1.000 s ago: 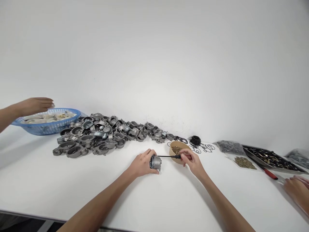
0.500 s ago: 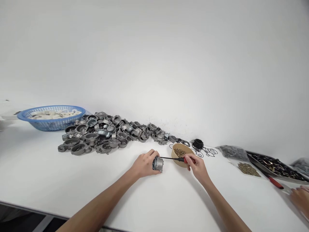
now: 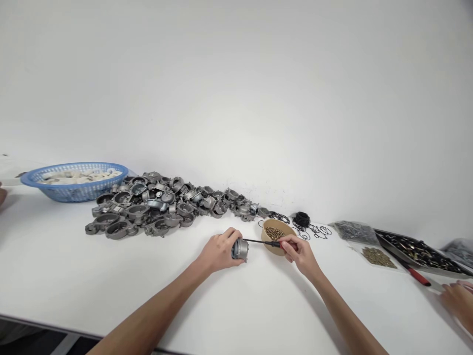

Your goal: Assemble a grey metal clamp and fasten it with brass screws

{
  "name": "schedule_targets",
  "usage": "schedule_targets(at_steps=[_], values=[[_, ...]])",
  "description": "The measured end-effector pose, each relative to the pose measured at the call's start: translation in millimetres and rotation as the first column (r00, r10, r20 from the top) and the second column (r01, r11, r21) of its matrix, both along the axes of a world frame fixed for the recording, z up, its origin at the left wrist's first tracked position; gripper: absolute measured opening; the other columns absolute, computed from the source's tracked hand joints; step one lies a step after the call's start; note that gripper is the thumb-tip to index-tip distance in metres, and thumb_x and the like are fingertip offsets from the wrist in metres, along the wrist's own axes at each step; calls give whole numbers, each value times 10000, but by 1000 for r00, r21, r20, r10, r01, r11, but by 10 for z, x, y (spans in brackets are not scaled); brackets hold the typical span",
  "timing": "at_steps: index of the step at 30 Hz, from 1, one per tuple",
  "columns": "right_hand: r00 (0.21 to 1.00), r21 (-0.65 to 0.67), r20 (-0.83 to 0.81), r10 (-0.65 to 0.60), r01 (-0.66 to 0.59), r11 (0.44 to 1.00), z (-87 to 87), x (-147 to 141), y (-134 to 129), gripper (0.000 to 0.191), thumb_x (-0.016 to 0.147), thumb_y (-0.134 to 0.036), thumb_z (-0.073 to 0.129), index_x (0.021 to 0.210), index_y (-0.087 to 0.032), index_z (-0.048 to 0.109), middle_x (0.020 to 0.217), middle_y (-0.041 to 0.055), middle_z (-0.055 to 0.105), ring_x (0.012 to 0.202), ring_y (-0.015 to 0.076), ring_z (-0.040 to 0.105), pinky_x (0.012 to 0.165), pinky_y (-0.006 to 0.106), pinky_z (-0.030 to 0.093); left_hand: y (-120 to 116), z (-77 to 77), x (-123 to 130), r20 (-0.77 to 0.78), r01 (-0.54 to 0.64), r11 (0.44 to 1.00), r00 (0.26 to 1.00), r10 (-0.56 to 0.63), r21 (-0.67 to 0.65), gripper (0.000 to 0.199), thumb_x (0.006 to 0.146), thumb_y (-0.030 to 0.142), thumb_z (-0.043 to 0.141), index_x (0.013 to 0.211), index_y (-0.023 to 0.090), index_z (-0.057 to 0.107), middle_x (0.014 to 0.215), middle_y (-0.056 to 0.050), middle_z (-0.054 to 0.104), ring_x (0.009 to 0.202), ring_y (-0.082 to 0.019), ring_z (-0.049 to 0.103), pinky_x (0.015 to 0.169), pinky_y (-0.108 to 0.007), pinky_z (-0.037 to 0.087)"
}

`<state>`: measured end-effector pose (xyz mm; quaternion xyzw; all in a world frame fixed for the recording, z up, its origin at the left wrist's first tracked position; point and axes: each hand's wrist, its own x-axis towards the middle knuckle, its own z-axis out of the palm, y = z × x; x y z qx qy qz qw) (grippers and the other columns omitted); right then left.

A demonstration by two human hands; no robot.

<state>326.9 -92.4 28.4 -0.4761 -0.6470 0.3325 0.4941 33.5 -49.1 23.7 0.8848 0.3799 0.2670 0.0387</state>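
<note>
Near the middle of the white table, my left hand (image 3: 221,251) is closed round a grey metal housing (image 3: 241,250). My right hand (image 3: 299,254) grips the red handle of a screwdriver (image 3: 271,243), whose dark shaft points left and reaches the top of the housing beside my left fingers. The exact spot its tip touches is too small to tell. Partly behind my right hand and the screwdriver stands a tan bowl (image 3: 275,250) with small brass-coloured screws (image 3: 274,233) inside.
A pile of grey metal housings (image 3: 155,204) lies left of centre, beside a blue basket (image 3: 74,192) of white parts. Black rings (image 3: 302,220), brass pieces (image 3: 379,257), a tray of dark parts (image 3: 417,251) and another person's hand (image 3: 458,298) are at the right.
The view has shifted slightly, and a bit of another person's hand now shows at the left edge. My hands keep nearly the same hold on the housing and the screwdriver.
</note>
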Motion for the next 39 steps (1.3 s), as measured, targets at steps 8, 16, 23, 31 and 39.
schedule_targets(at_steps=[8,16,23,31,39], values=[[984,-147,-174,29,-55,988,51,-49,-1,354,789,-507,678,751,-172,571,533,-83,343,411,40,210,364,201,238,14,-9,-5,-73,-54,994,996,61,95,447,728,453,707,1086,271,513,1174,-32,587,726,-210,625,531,-287,364],[929,-281,-328,-173,79,956,-33,-171,41,412,785,-520,642,619,-205,433,477,-87,291,382,51,227,317,189,200,-35,36,42,-16,-55,961,998,62,272,389,782,322,660,1131,271,497,1219,-37,582,901,-209,634,505,-250,372],[995,109,31,-99,95,989,107,-49,-54,316,746,-473,726,864,-193,637,619,-21,519,440,100,452,431,251,373,-17,32,17,0,-30,983,1000,31,179,445,726,392,705,1093,267,488,1123,-7,601,747,-175,630,538,-260,405],[998,-40,-63,8,-11,999,49,-89,-64,303,787,-465,697,778,-191,566,561,-60,444,387,63,354,378,214,252,42,-42,-20,-23,-18,988,1000,22,151,448,719,382,726,1082,264,491,1123,-7,598,773,-180,630,539,-259,378],[996,34,23,-83,82,996,43,-95,5,321,779,-495,690,846,-189,621,702,17,636,519,140,555,496,275,462,75,-27,-3,-50,-103,986,993,110,134,445,725,365,712,1093,280,475,1158,-2,590,819,-196,632,550,-264,366]])
